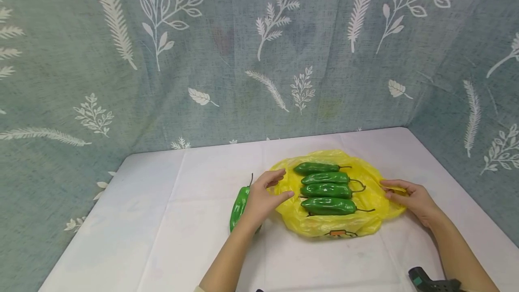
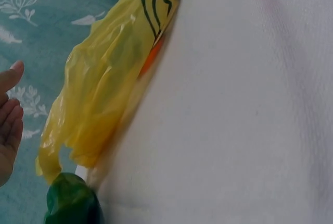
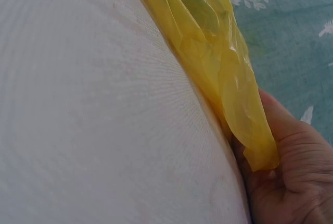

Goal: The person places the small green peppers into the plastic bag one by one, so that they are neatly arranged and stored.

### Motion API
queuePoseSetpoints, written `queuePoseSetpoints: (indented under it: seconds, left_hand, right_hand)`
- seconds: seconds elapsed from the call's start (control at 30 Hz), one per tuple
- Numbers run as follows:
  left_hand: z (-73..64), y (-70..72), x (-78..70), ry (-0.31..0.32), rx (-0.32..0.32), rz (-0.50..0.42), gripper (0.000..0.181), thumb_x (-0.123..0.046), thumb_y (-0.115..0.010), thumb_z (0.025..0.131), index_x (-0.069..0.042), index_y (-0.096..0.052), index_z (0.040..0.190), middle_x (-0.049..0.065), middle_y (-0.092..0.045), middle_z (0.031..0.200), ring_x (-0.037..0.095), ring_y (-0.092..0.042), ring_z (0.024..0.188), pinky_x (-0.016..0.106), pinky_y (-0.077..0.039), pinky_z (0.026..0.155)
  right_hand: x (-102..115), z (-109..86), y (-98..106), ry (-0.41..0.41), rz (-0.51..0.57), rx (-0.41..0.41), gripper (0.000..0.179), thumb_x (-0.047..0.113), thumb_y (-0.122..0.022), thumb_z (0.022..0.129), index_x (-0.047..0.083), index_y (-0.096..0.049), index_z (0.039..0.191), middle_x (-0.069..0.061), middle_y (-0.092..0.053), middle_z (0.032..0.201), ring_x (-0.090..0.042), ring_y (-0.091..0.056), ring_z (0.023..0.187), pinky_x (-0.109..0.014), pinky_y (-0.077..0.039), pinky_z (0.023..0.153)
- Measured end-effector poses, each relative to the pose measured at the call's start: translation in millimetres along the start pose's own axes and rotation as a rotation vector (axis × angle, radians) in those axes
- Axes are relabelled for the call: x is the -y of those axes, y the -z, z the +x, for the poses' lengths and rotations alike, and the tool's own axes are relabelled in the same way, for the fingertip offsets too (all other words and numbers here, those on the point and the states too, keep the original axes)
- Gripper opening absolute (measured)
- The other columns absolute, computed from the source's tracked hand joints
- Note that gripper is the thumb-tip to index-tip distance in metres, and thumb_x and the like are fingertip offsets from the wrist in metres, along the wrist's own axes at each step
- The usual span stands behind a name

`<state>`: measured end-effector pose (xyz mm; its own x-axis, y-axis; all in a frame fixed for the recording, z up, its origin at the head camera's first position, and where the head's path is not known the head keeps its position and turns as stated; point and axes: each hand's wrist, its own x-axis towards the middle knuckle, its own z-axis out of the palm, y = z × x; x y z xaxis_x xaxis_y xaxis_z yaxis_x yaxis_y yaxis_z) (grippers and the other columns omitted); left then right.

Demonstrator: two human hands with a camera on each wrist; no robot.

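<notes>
Several glossy green chili peppers (image 1: 329, 206) lie in a stack on a crumpled yellow plastic bag (image 1: 370, 177), stems toward the right. At the bag's left side is my left hand (image 1: 261, 199), its thumb and fingers spread apart and holding nothing. Another green pepper (image 1: 239, 207) lies on the table to the left, partly covered by that hand and forearm. My right hand (image 1: 417, 202) pinches the bag's right edge between thumb and fingers. In the right wrist view, a fold of yellow plastic (image 3: 255, 140) sits in the grip of the right hand (image 3: 296, 177).
A white cloth covers the table (image 1: 202, 220). Behind it and along the sides hangs a grey-green curtain (image 1: 227, 57) with white leaf prints. A dark strap-like device (image 1: 431, 280) is on the right forearm near the bottom edge.
</notes>
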<state>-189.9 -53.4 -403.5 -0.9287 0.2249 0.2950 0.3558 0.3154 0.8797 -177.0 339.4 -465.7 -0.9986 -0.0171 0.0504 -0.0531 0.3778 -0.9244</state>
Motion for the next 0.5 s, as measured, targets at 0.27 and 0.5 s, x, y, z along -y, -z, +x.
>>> queuePoseSetpoints:
  seconds: [0.27,0.5]
  left_hand:
    - [-6.3,26.0,4.9,0.032,-0.095,-0.034,0.055,-0.017,-0.079,0.077,-0.013,-0.059,0.128,0.004,-0.06,0.124,0.019,-0.055,0.115,0.038,-0.043,0.101]
    - [-13.4,47.5,8.5,0.066,-0.193,-0.06,0.057,-0.011,-0.08,0.075,-0.01,-0.058,0.128,0.009,-0.06,0.125,0.023,-0.055,0.116,0.036,-0.042,0.102]
  right_hand:
    - [-0.4,-0.7,0.7,-0.004,0.002,0.001,0.045,0.021,-0.067,0.089,-0.005,-0.057,0.123,0.038,-0.052,0.102,0.021,-0.041,0.099,-0.001,-0.04,0.08]
    - [0.4,1.5,0.9,-0.034,-0.025,0.005,0.049,0.026,-0.068,0.088,-0.004,-0.057,0.125,0.038,-0.052,0.101,0.017,-0.039,0.1,0.0,-0.037,0.081]
